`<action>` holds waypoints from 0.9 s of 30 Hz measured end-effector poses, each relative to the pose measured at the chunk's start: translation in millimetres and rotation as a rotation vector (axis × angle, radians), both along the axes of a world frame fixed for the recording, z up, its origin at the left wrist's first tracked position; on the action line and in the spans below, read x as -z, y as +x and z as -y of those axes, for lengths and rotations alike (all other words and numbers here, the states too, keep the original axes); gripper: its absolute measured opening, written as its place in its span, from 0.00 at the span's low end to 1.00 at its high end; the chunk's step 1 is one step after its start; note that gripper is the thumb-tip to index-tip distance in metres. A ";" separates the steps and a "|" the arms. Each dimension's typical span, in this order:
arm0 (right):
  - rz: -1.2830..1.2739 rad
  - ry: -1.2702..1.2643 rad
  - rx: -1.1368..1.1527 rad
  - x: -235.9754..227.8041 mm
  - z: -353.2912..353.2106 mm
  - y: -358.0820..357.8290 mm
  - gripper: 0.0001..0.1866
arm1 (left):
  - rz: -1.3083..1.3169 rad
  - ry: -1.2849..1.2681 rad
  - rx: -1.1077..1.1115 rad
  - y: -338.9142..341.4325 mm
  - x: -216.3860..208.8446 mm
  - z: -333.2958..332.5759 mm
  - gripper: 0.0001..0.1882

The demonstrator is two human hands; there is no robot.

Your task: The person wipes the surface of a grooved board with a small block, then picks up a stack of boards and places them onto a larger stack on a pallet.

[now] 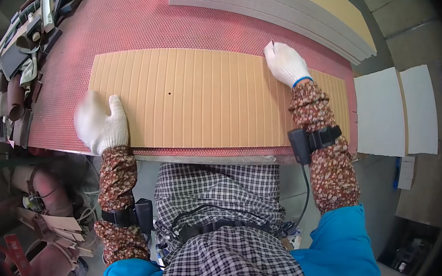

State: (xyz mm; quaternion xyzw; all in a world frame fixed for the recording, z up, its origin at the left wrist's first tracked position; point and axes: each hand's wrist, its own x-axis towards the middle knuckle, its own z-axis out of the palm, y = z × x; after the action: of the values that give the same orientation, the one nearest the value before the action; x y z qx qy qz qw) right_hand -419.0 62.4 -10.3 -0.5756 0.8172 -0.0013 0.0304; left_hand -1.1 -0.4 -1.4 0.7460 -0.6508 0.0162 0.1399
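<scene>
1. Lying flat on red worktop (152, 23): one long tan board (213, 105), crosswise-grooved, with one small dark hole (169, 93).
2. White-gloved, two: left hand (99, 125), thumb spread, at near-left corner; right hand (287, 64) at far edge. Cannot tell whether gripping.

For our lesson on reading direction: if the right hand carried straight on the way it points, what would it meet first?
Probably the near side of the board stack, across the red tabletop; depth is hard to judge.
</scene>
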 end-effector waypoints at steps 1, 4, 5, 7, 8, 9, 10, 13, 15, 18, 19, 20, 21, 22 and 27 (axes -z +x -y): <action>0.036 -0.033 0.073 -3.9 -8.5 10.5 0.26 | 0.001 -0.010 0.001 -1.0 0.8 0.4 0.33; 0.099 -0.019 0.222 -24.3 -54.7 62.6 0.25 | 0.003 0.007 -0.002 6.8 -3.9 -7.8 0.32; 0.058 -0.007 0.202 -23.9 -71.5 67.4 0.24 | -0.004 0.004 0.010 3.6 -4.2 -7.2 0.32; 0.056 0.014 0.212 -19.4 -101.3 91.0 0.22 | 0.004 -0.006 0.007 7.0 1.0 -7.3 0.33; -0.068 -0.052 0.057 -19.3 -122.4 102.4 0.21 | 0.002 -0.004 0.016 6.4 2.9 -6.7 0.33; -0.019 -0.048 0.094 -20.0 -138.2 113.9 0.20 | -0.008 -0.006 0.019 8.1 1.3 -6.6 0.33; -0.039 -0.089 0.066 -14.9 -156.6 125.1 0.18 | -0.018 -0.013 0.018 10.0 -1.4 -5.5 0.33; -0.046 -0.106 0.081 -20.0 -182.9 156.1 0.15 | -0.021 -0.008 0.004 12.9 -3.5 -2.2 0.34; -0.217 -0.178 -0.057 -20.0 -192.8 161.9 0.11 | -0.019 -0.003 0.008 10.4 -1.5 0.6 0.34; -0.250 -0.216 -0.019 -19.8 -200.8 158.4 0.09 | -0.027 -0.108 0.057 1.8 0.9 3.4 0.30; -0.255 -0.192 -0.006 -25.4 -201.4 159.6 0.10 | -0.018 -0.068 0.043 0.0 -3.1 1.9 0.31; -0.274 -0.179 0.028 -31.3 -199.3 160.5 0.10 | -0.021 -0.042 0.049 -5.8 -9.8 3.1 0.32; -0.207 -0.226 0.071 -20.6 -198.8 156.6 0.13 | 0.005 0.035 0.066 -6.8 -22.9 0.5 0.31; -0.098 -0.222 0.141 -22.1 -203.0 155.4 0.13 | -0.028 -0.186 0.146 10.4 25.1 15.8 0.29; 0.230 -0.336 0.049 3.1 -196.6 156.9 0.09 | 0.176 -0.384 0.344 40.9 46.8 13.0 0.19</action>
State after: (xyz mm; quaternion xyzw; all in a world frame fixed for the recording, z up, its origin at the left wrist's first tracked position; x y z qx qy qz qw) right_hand -262.1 259.0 -13.4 -0.5484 0.8105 -0.2041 0.0271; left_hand 39.8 -13.4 -48.3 0.5801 -0.7626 0.1804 0.2223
